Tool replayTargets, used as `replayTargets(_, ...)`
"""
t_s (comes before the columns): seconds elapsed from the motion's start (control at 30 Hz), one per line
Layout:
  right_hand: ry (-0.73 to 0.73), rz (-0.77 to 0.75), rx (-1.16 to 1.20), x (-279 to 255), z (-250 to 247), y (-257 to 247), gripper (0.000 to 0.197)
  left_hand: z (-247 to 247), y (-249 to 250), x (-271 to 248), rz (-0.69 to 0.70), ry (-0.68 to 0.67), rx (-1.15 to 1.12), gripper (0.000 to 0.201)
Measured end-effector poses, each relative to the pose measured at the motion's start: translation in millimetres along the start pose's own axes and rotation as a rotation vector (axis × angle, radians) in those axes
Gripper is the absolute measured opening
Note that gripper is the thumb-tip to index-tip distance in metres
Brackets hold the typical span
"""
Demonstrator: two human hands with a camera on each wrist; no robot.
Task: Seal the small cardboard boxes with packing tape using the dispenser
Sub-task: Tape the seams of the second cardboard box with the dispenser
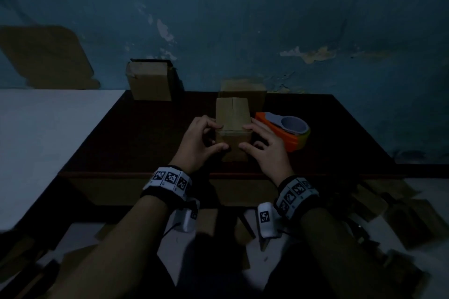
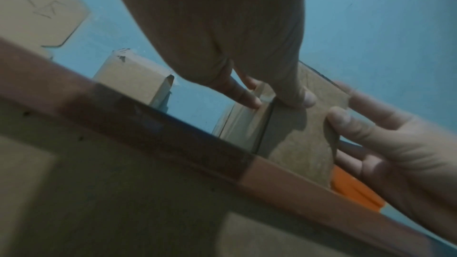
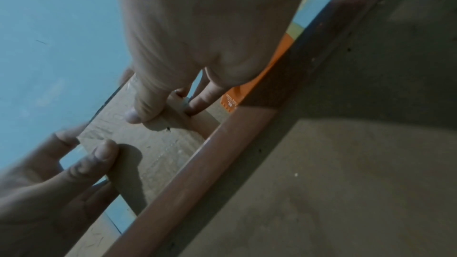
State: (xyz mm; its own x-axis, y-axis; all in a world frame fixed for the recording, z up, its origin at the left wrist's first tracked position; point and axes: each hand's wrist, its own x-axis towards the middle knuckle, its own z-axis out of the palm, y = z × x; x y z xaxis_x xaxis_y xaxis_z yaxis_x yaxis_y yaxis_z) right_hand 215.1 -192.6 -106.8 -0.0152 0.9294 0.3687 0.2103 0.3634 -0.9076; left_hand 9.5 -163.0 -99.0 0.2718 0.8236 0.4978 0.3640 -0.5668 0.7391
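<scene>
Box in hand: small cardboard box (image 1: pixel 232 126) stands on the dark table (image 1: pixel 136 133), near its front edge, between my two hands.
Box contents: top flaps are down, so I cannot tell what is inside.
Box look: plain brown card; a seam runs down the middle of the top where the flaps meet; a glossy strip lies along the upper front edge, clearer in the left wrist view on the left side face (image 2: pixel 243 124).
Left hand: left hand (image 1: pixel 201 143) is clamped on the box's left side, thumb on the front face, fingers curled over the top edge.
Right hand: right hand (image 1: pixel 266 147) is clamped on the right side the same way, thumb on the front, fingertips on the top edge.
Dispenser: orange tape dispenser (image 1: pixel 288 130) with a grey hub lies on the table just right of the box, behind the right hand, held by neither.
Second box: rear box (image 1: pixel 243 92) stands right behind the held one; its top is hard to read in the dim light.
Third box: far-left box (image 1: pixel 150 81) stands at the table's back edge by the blue wall (image 1: pixel 267 12), one upper flap raised; contents not visible.
Floor: flat cardboard pieces (image 1: pixel 403 211) lie scattered below the table.
</scene>
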Motion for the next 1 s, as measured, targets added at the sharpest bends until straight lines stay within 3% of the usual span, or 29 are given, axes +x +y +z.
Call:
replayTargets(0.23, -0.053, 0.006, -0.052, -6, -3, -7, 0.046, -4, 10, -6, -0.084, -0.027, 0.029, 0.044)
replayTargets(0.4, -0.123, 0.048, -0.071, -1, -15, -15, 0.044, -17, 24, -2, -0.152, -0.163, 0.046, 0.046)
replayTargets(0.53, -0.086, 0.046, -0.155, 12, -18, -25, 0.029, -29, 34, 0, -0.18, -0.218, -0.03, 0.028)
replayTargets(0.67, -0.034, -0.011, -0.292, 22, -14, -35, 0.021, -31, 34, 12, -0.154, -0.14, 0.06, 0.029)
replayTargets(0.87, 0.061, 0.009, -0.142, 23, 1, -27, 0.021, -20, 31, 17, -0.25, -0.09, -0.077, 0.024)
replayTargets(1.0, 0.102, -0.036, -0.107, 22, 1, -14, 0.019, -11, 26, 13, -0.236, -0.026, -0.096, 0.02)
